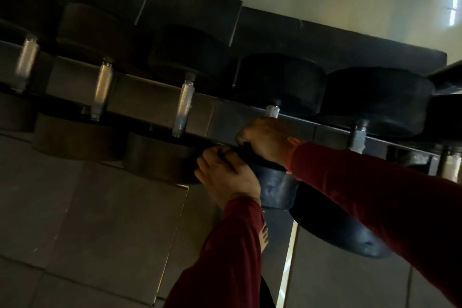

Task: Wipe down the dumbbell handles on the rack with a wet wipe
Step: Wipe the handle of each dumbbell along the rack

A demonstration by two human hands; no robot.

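Our right hand (266,139) curls round the handle of one dumbbell (272,111) on the rack (225,117), covering all of the handle but a short silver stub at the far end. We cannot make out a wipe under those fingers. Our left hand (226,177) rests with fingers loosely bent against the near black weight (275,187) of that same dumbbell, touching its top edge; whether it pinches anything there we cannot tell. The dumbbell lies with its long axis running from us towards the wall, far weight (282,82) up on the rack's back rail. To its left, three more silver handles (183,107) lie parallel, each tilted the same way between dark weights. To its right sits another dumbbell (375,100). Both our sleeves (375,195) are dark red. Grey floor tiles (87,207) lie below the rack.
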